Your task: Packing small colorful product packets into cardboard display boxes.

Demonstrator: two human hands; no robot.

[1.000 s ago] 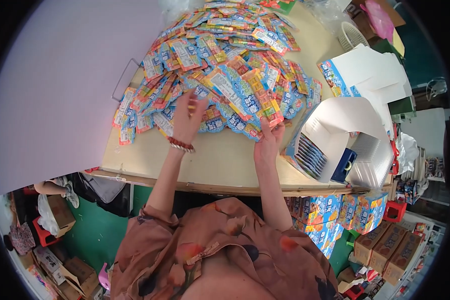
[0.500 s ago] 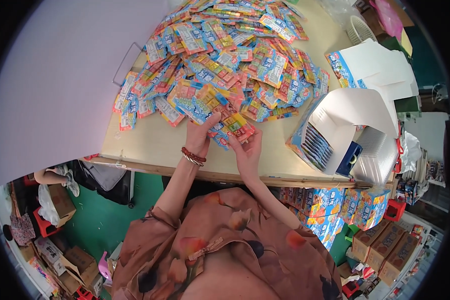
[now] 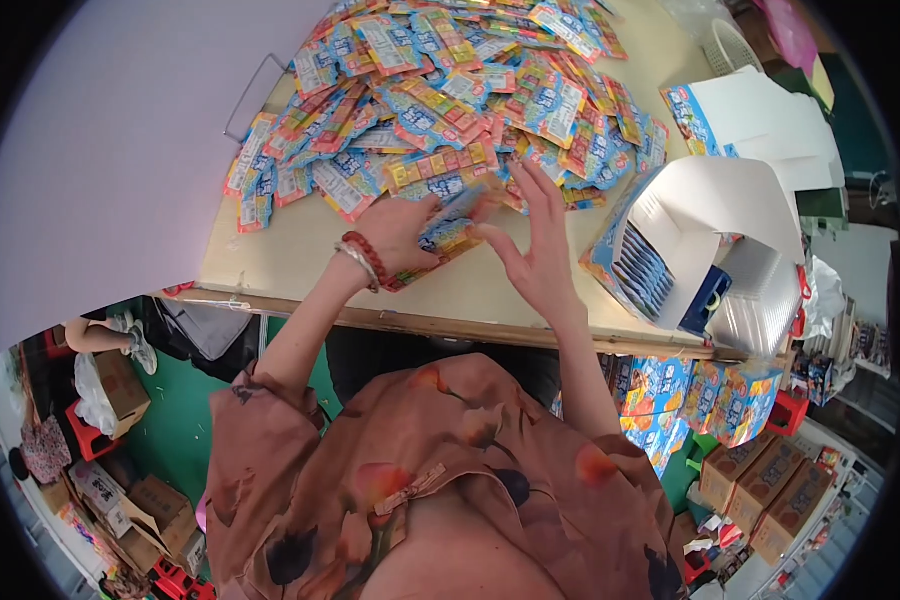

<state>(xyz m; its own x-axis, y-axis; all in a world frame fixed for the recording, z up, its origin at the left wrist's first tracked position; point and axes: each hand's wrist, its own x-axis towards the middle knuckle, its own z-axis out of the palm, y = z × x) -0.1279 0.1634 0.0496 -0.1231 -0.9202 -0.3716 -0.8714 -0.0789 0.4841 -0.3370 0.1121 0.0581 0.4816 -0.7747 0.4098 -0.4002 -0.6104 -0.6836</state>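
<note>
Green floor at near left; pale worktop beyond, heap of colourful flat packets across far middle. Left hand on near side of heap, fingers closed around small bundle of packets. Right hand just right of bundle, fingers spread apart, thumb beside packets; cannot tell whether touching. Farther right: open carton with packet row inside, blue tape dispenser beside.
</note>
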